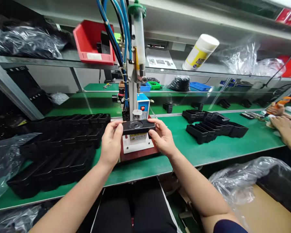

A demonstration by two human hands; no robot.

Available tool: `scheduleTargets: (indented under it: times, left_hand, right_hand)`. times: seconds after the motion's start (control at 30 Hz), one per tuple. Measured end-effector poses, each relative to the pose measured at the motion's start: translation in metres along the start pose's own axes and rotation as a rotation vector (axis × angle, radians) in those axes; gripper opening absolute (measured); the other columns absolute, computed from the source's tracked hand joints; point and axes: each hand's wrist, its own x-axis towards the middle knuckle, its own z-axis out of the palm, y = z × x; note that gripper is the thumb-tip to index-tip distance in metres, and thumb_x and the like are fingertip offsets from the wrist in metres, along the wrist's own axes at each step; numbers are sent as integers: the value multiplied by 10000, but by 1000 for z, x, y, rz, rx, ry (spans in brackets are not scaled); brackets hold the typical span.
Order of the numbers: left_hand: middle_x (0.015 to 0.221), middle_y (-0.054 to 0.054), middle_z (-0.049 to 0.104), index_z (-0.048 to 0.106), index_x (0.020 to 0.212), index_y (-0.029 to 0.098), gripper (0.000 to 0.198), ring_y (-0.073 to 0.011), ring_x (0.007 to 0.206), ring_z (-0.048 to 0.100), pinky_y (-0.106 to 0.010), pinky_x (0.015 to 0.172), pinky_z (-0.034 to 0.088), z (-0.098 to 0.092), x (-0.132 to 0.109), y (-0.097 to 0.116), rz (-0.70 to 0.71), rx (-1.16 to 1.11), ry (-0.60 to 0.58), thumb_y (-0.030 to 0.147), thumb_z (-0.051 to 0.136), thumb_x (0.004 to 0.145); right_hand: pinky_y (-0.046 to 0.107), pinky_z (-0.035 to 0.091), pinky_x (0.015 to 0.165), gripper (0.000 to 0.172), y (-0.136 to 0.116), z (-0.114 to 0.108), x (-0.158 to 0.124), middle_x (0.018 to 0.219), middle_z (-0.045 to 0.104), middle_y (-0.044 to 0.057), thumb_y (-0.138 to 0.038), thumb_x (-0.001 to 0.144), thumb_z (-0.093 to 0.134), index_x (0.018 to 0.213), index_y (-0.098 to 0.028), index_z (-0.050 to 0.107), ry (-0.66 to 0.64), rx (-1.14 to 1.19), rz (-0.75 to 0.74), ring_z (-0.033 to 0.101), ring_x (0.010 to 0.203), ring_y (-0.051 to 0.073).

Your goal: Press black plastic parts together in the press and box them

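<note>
Between my two hands is a long black plastic housing (142,127) with a round recess and a ribbed section on its face. My left hand (112,139) pinches its left end, thumb in front. The right end is gripped by my right hand (163,135), with the thumb below the front edge. Right behind the housing stands a bench dispensing machine (132,71) with a clear syringe (139,38), a vertical column and blue hoses. Its nozzle hangs above the housing, and its white base plate (135,147) shows below.
Rows of black housings (63,139) cover the left of the green bench (174,161); more housings (213,124) lie to the right. A red bin (94,42) and a yellow-white canister (200,51) sit on the shelf. At far right, another person's hands (280,118) hold an orange tool.
</note>
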Motion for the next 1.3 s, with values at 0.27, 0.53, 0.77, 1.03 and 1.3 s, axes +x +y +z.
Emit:
scheduleTargets:
  times: [0.27,0.53,0.77,1.03,1.3]
  left_hand:
    - [1021,-64,635,606,998,181,277,-184,978,574,-279,874,433,34,83,-19,88,104,-69,397,450,925]
    - [1000,-51,653,631,972,183,290,-191,938,583,-288,834,447,36,82,-34,73,103,-53,348,399,917]
    - [1032,-74,650,613,993,176,272,-206,997,586,-324,902,444,40,88,-30,127,206,-18,283,371,928]
    - [1058,-98,643,592,1035,180,264,-222,1008,590,-362,911,453,39,82,-39,132,252,-31,267,364,934]
    - [1139,-128,646,578,1143,184,300,-266,1116,576,-449,1017,430,43,72,-24,145,324,25,276,386,931]
  right_hand:
    - [300,455,825,289,40,-7,60,996,600,26,-356,905,600,1161,-225,564,134,-93,-82,572,869,165]
    - [312,472,881,265,55,-7,52,1153,585,47,-357,919,579,1160,-246,572,142,-206,-100,575,1008,192]
    - [335,489,894,306,63,-6,51,1112,604,48,-420,908,584,1164,-257,542,152,-148,-73,592,1008,206]
    - [315,527,802,339,59,-6,46,1055,641,44,-445,879,608,1145,-245,543,129,-170,9,618,937,197]
    - [375,522,871,392,52,-6,37,1141,613,57,-456,922,564,1239,-228,530,151,-345,-22,606,994,205]
